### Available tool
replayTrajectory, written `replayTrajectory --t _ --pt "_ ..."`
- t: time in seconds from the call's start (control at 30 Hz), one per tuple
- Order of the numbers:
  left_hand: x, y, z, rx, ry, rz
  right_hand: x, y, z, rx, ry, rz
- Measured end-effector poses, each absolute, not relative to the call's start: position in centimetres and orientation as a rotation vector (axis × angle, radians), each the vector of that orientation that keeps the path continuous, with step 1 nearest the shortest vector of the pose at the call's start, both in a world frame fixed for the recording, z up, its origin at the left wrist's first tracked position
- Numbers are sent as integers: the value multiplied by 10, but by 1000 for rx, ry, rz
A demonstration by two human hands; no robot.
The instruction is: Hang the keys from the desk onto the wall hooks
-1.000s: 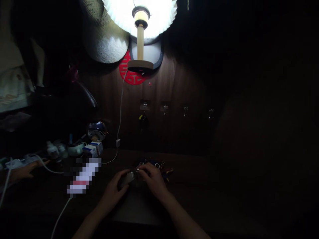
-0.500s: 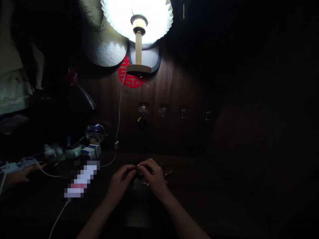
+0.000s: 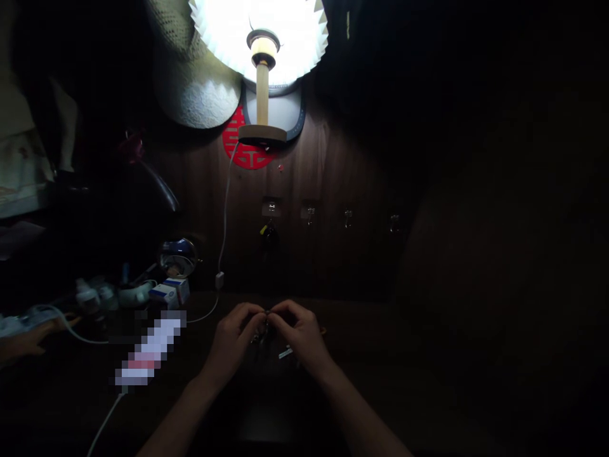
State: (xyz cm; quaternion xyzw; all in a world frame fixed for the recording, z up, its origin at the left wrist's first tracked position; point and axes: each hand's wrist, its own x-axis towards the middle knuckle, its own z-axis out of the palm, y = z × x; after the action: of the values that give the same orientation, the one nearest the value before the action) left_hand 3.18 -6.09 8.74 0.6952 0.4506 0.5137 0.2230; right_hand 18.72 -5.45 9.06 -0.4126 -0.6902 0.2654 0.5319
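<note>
Above the dark desk my left hand [image 3: 231, 336] and my right hand [image 3: 299, 330] meet fingertip to fingertip. Both are closed in a pinch on a small dark bundle [image 3: 261, 336] with shiny metal bits, which hangs just below the fingers. It looks like keys on a ring, but the dim light hides its details. A thin pale, silvery piece [image 3: 285, 353] shows beside my right palm; whether it is joined to the bundle I cannot tell. Behind my right hand a bit of something orange [image 3: 323, 330] peeks out.
A lit pleated lamp [image 3: 262, 95] stands out above, its white cord [image 3: 225, 216] running down. Small hooks [image 3: 310, 214] line the wood panel. At left are a blurred phone-like screen [image 3: 155, 349], a box [image 3: 170, 292], a round mirror [image 3: 177, 257], bottles [image 3: 88, 295] and a hand-like shape [image 3: 28, 339].
My fingertips have come closer together and shifted slightly right. More of the dark bundle now hangs below them, and the pale piece has come into sight. The view has shifted slightly.
</note>
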Motion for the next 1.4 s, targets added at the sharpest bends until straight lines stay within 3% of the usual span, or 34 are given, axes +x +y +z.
replayTrajectory --t 0.3,0.53,0.7,1.07,1.4 --pt "22 -38 83 1853 1280 1403 192 -41 99 -997 -1698 514" --pt "-22 -5 30 1807 1539 1321 202 -19 106 -1031 -1671 475" --pt "-37 2 -1 1759 1650 1259 205 3 113 -1012 -1568 631" --pt "-38 4 1 1738 1657 1243 207 49 127 -949 -1348 831" --pt "-39 9 -5 1689 1661 1230 203 70 141 -957 -1565 509"
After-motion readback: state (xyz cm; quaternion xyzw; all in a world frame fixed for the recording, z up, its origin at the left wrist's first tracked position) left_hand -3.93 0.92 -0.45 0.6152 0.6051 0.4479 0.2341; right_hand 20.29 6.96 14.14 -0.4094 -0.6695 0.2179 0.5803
